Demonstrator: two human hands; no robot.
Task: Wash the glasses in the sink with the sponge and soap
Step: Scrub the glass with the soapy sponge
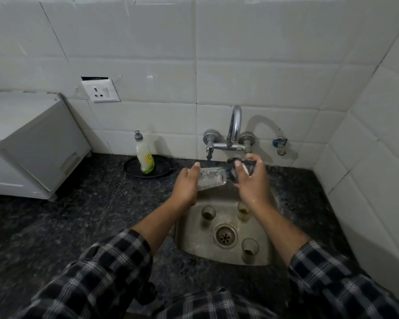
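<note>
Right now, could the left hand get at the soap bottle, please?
Probably not straight away: the left hand grips the soapy glass. The soap bottle stands close by, with nothing between.

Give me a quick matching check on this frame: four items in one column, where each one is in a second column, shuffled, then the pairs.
Items
1. soapy glass
2. sponge
3. soap bottle
4. glass nearest the camera

Places
A. standing on the black plate
B. gripped in the right hand
C. upright in the sink
D. held sideways in the left hand

Pairs: 1-D, 2-B, 3-A, 4-C
</note>
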